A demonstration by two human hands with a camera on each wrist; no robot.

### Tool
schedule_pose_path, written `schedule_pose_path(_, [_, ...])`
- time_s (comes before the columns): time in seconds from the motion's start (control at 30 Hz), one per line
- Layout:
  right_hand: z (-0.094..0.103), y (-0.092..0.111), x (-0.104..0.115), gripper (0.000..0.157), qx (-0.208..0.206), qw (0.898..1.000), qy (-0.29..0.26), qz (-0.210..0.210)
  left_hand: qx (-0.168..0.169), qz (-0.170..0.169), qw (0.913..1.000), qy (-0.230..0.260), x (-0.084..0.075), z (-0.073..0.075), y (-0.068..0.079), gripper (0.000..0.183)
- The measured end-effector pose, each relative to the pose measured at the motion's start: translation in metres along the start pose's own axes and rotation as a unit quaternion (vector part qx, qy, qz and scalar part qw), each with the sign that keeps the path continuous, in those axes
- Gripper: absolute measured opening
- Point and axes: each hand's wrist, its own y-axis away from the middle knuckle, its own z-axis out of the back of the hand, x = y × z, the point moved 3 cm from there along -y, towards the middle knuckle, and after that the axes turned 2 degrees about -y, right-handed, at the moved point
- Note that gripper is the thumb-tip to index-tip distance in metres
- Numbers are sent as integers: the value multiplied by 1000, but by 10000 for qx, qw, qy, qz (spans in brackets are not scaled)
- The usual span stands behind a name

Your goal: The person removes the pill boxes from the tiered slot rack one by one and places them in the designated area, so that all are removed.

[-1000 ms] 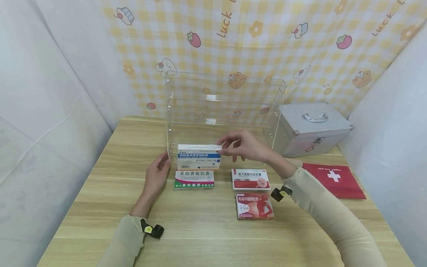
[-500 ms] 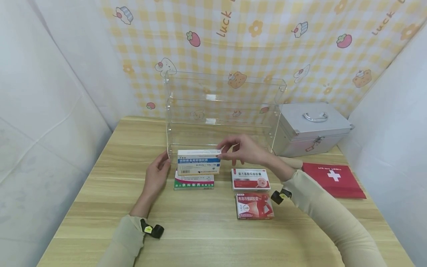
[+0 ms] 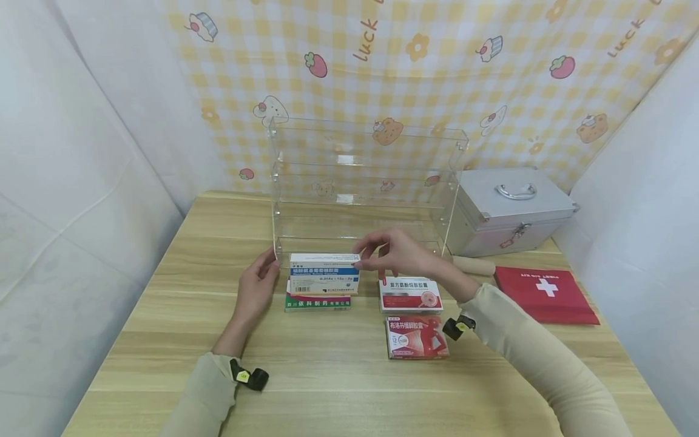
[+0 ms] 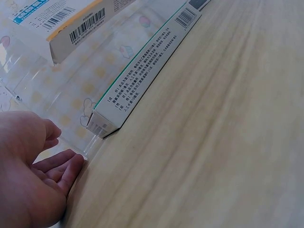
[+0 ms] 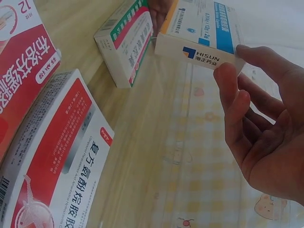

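My right hand pinches the right end of a white and blue medicine box between thumb and fingertips. In the right wrist view this medicine box is up off the table, tilted, with an orange stripe along one edge. From the head it overlaps a green and white medicine box, hiding its upper part. That lower box lies on the table in the left wrist view. My left hand holds the front left corner of a clear acrylic display rack, with fingers curled at its edge.
Two more medicine boxes lie right of centre: a white and red one and a red and pink one nearer me. A silver metal case and a red first aid pouch are at the right. A checkered curtain hangs behind.
My right hand has brought the white and blue medicine box down the view, away from the rack and over the green and white box. My left hand keeps its place at the rack.
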Motion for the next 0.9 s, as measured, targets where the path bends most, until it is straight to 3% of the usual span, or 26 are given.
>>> schedule_pose_path(0.33, [-2,3,-5,25,14,9998,206,-15,1,7,10000,12,1,0,0,44])
schedule_pose_path(0.9, [-16,7,-14,22,187,9991,-192,-315,4,60,9999,94,3,0,-1,44])
